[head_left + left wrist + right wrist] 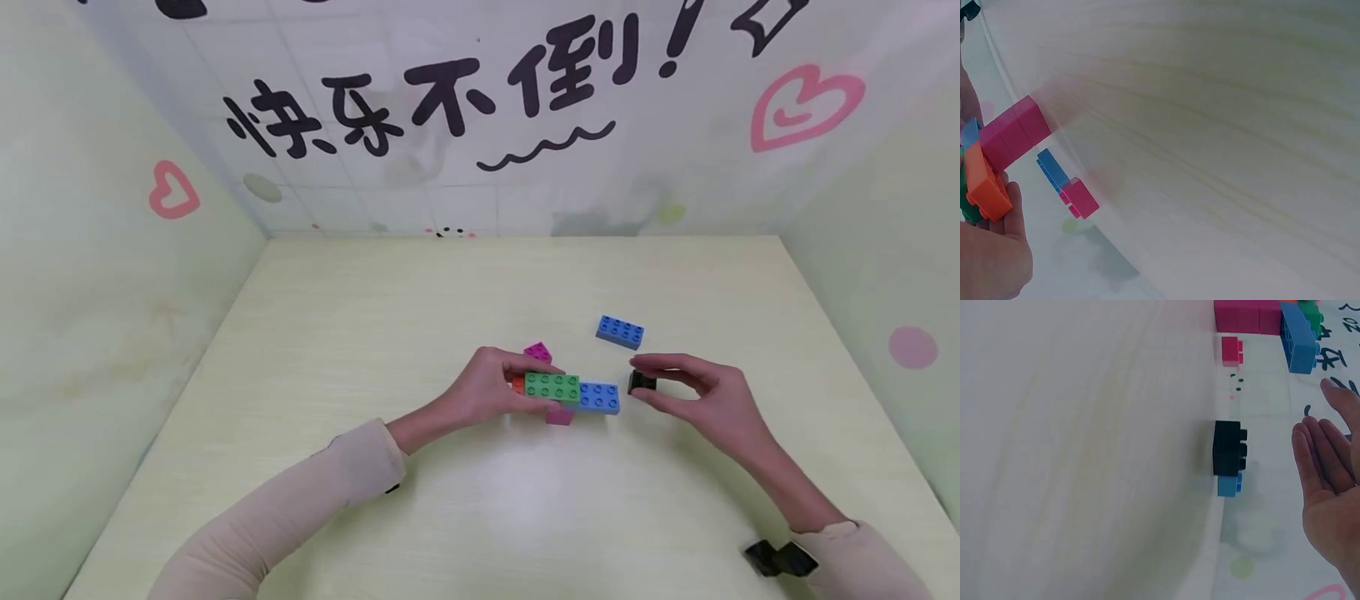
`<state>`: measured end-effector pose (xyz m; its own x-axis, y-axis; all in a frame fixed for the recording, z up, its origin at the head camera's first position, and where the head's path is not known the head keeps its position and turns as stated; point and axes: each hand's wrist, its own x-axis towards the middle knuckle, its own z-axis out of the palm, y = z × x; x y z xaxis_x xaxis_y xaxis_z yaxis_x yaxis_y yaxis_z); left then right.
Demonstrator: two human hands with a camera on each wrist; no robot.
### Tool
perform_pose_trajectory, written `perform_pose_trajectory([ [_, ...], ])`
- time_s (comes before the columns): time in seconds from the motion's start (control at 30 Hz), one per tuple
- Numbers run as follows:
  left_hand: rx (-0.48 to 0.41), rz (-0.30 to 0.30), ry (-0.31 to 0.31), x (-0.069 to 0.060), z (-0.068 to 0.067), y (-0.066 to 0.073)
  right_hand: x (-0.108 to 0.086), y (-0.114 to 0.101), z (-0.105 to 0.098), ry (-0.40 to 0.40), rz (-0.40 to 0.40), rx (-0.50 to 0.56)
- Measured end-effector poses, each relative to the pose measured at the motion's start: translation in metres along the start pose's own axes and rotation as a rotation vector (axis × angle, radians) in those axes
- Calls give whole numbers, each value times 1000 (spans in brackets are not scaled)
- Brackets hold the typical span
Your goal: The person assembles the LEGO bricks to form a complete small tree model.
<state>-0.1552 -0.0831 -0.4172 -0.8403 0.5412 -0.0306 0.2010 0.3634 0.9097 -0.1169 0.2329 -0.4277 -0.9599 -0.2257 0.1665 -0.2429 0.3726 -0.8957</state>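
While holding the stack (564, 392) in the left grip (487, 387), with thumb and fingers curled around its green block (543, 386) and orange block (988, 187), hovering over the black block (1227, 448) with the right grip (701, 396), wide and holding nothing. Not touching the black block yet, judging by the gap in the right wrist view. Seeing it apparently resting on the tabletop (487, 517), near the free end of the blue beam (600, 397), with the blue brick (620, 332) farther back and the pink brick (537, 352) just behind the left grip. Not being able to tell about contact between the tabletop and the foot of the pink column (1247, 317).

Probably risking most at the blue beam: jutting out past the green block, so likely inviting a tip or a popped joint under any downward push on its end. Also risking a topple on loosening the left grip too soon, because of the spread of upper blocks over so slim a foot. On closing the right grip askew, possibly knocking the black block over through one-sided contact. On passing too low, perhaps clipping the blue beam and twisting the stack.
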Motion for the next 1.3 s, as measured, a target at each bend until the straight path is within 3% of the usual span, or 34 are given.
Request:
perform_pose_trajectory([
  [0.23,-1,-2,9,0,0,1,0,18,-18,53,87,-72],
  [0.47,-8,-11,7,0,1,-1,2,30,-22,12,163,-109],
  [0.7,-19,1,-1,0,1,-1,7,40,-20,-56,117,-185],
  [0.87,-19,7,-4,0,1,-1,7,41,-20,-68,141,-235],
  [1.3,-13,16,-2,3,2,-2,8,42,-18,-81,93,-213],
])
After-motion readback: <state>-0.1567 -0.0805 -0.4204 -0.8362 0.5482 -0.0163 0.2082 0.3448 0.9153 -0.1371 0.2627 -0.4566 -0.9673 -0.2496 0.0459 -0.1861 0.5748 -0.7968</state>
